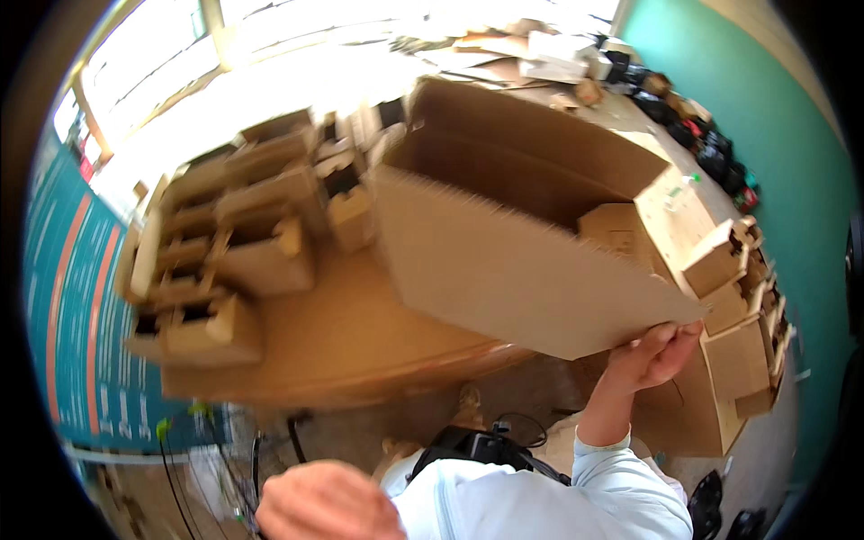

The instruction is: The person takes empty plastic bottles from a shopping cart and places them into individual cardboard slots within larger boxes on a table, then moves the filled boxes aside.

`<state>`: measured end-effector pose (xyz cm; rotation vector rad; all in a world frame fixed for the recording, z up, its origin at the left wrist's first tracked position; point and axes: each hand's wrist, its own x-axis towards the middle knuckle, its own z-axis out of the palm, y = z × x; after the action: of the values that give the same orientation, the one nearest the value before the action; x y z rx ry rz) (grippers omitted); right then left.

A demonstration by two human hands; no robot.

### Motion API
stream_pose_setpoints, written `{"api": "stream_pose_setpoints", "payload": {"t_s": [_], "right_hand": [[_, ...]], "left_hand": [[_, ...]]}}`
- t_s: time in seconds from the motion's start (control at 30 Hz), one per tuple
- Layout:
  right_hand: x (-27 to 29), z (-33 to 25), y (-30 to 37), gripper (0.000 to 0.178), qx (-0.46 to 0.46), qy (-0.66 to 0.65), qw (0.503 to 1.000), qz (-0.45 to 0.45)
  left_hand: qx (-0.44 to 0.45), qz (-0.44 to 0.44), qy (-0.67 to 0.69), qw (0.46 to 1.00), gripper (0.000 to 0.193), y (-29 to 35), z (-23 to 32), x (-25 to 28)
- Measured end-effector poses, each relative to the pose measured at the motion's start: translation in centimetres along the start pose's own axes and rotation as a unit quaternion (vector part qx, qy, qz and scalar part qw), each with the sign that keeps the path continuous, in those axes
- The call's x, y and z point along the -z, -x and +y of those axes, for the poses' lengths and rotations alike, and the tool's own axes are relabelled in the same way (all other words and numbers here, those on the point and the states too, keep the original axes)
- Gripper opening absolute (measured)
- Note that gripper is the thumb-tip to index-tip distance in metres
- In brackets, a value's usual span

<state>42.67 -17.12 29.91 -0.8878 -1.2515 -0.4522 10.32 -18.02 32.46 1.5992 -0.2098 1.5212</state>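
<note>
A large open-topped cardboard box stands tilted over the right half of the brown table. My right hand pinches its near right lower corner between thumb and fingers. Inside the box, part of a smaller cardboard piece shows. My left hand is low in front of me, away from the box and touching nothing that I can see. Motion smears it, and its fingers are turned out of sight.
Several small cardboard boxes with cut-outs crowd the left side of the table. More such boxes stand on a wooden surface at right. Black bags and litter line the green wall. Cables hang at lower left.
</note>
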Motion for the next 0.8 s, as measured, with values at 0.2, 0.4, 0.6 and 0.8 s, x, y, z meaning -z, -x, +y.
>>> {"api": "stream_pose_setpoints", "payload": {"t_s": [0.2,0.4,0.6,0.8], "right_hand": [[-13.2,-5.6,9.3,0.008,-0.002,-0.205,0.947,-0.248],[-18.1,-4.7,17.8,0.015,-0.166,-0.123,0.922,-0.328],[-15.5,-3.4,17.0,0.035,-0.136,-0.188,0.819,-0.525],[-18.7,-3.3,16.0,0.039,-0.031,-0.151,0.784,-0.602]], "left_hand": [[-0.035,-0.006,0.102,0.994,0.005,-0.3,8.4,2.2],[-0.091,0.050,0.053,0.993,0.006,1.5,12.5,1.7],[-0.110,0.043,0.030,0.993,0.011,1.8,12.6,2.4],[-0.117,0.055,0.017,0.991,0.013,0.7,9.6,2.3]]}}
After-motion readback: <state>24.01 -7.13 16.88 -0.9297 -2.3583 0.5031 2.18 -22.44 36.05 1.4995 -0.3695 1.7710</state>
